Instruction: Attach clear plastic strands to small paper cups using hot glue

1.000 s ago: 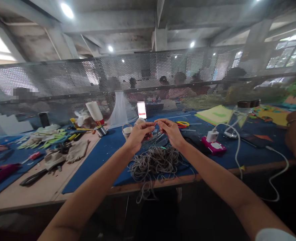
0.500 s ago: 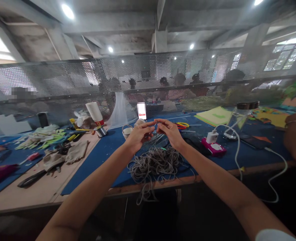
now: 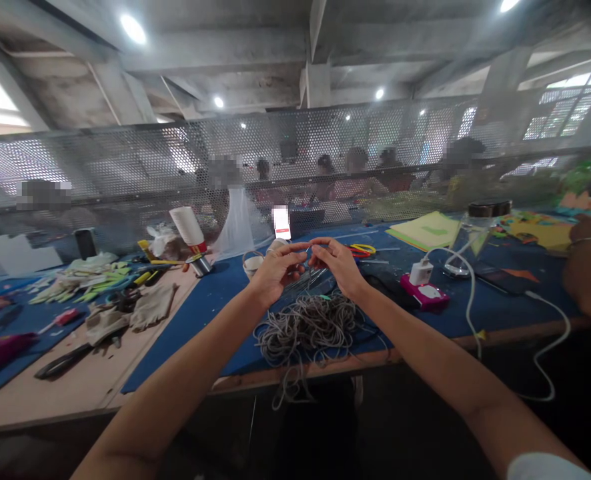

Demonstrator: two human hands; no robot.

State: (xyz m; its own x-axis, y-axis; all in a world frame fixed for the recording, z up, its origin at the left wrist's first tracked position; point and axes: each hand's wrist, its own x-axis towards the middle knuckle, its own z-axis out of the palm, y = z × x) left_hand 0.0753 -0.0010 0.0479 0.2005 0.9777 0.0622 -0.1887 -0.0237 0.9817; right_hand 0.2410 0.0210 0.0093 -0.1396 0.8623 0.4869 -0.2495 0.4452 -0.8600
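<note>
My left hand [image 3: 275, 271] and my right hand [image 3: 339, 268] meet nearly fingertip to fingertip above the blue table mat [image 3: 205, 313]. The fingers of both are curled in a pinch around something thin, too small to make out. Just below them lies a tangled heap of grey cord [image 3: 308, 327], with some loops hanging over the table edge. Behind my hands a lit phone [image 3: 281, 223] stands upright, and a small white cup [image 3: 252, 263] is left of my left hand.
Stacked paper cups [image 3: 188, 227], gloves [image 3: 153, 307] and black-handled pliers [image 3: 63, 360] lie left. To the right are a pink power socket [image 3: 424, 293], a glass jar [image 3: 468, 247], yellow paper [image 3: 425, 230] and another person's arm [image 3: 590, 280]. A perforated screen [image 3: 295, 173] stands behind.
The view has shifted slightly. My hands stay together above the cord, and the thin piece between them shows less clearly.
</note>
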